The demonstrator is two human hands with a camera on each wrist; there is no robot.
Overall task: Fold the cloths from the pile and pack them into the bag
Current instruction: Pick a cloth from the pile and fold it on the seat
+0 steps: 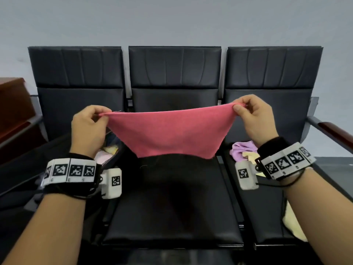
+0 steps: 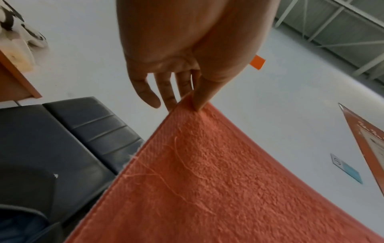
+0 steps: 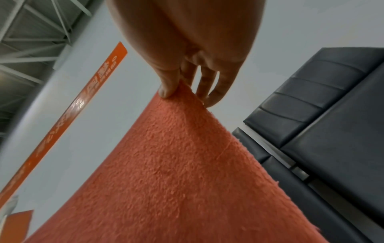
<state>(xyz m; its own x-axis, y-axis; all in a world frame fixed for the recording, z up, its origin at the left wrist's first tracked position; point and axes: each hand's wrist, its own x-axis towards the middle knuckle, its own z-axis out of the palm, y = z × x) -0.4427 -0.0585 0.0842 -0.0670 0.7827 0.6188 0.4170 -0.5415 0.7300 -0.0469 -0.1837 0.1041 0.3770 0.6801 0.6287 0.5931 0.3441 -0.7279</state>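
Observation:
A pink cloth (image 1: 172, 131) hangs spread in the air above the middle seat (image 1: 172, 207), its lower edge near the seat's back part. My left hand (image 1: 89, 127) pinches its upper left corner between thumb and fingers; my right hand (image 1: 254, 117) pinches the upper right corner. The left wrist view shows the cloth (image 2: 207, 180) as orange-red terry, pinched at its corner by the left hand (image 2: 187, 102). The right wrist view shows the other corner of the cloth (image 3: 176, 164) pinched by the right hand (image 3: 176, 88). A dark open bag (image 1: 112, 148) lies on the left seat with pale cloths inside.
A pile with a purple cloth (image 1: 242, 150) and yellow cloths (image 1: 292, 222) lies on the right seat. Three black padded seats stand in a row against a grey wall. A wooden armrest (image 1: 336, 132) is at far right, brown furniture (image 1: 13, 104) at far left.

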